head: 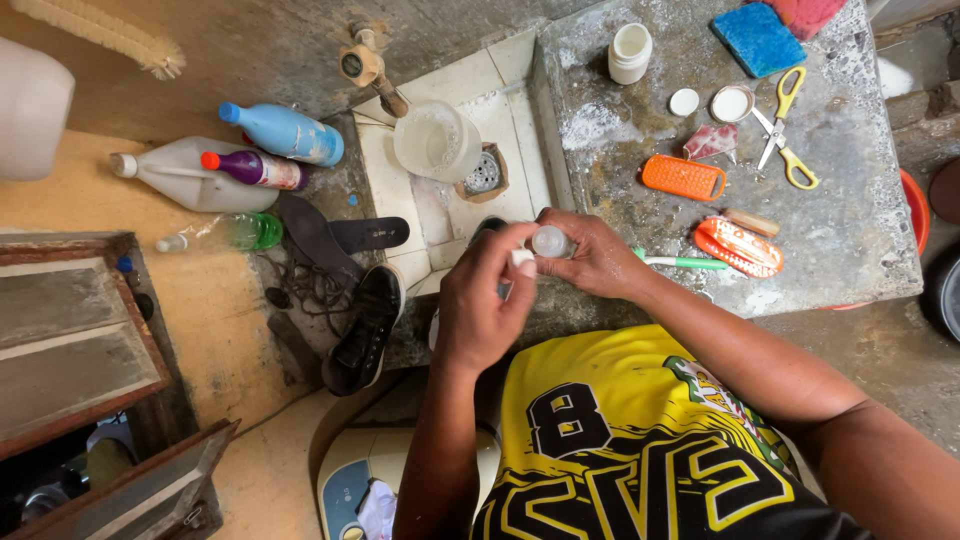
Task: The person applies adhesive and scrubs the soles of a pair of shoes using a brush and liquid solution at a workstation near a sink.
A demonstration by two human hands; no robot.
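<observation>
Two hands on small bottle; toothbrush, scissors nearby.

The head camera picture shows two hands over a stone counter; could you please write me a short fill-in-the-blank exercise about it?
1. The right hand holds a small clear ____.
2. The left hand pinches a small ____ cap at its fingertips.
3. The scissors on the counter have ____ handles.
4. A clear measuring jug stands in the tiled basin under the ____.

Missing words: bottle; white; yellow; tap
</observation>
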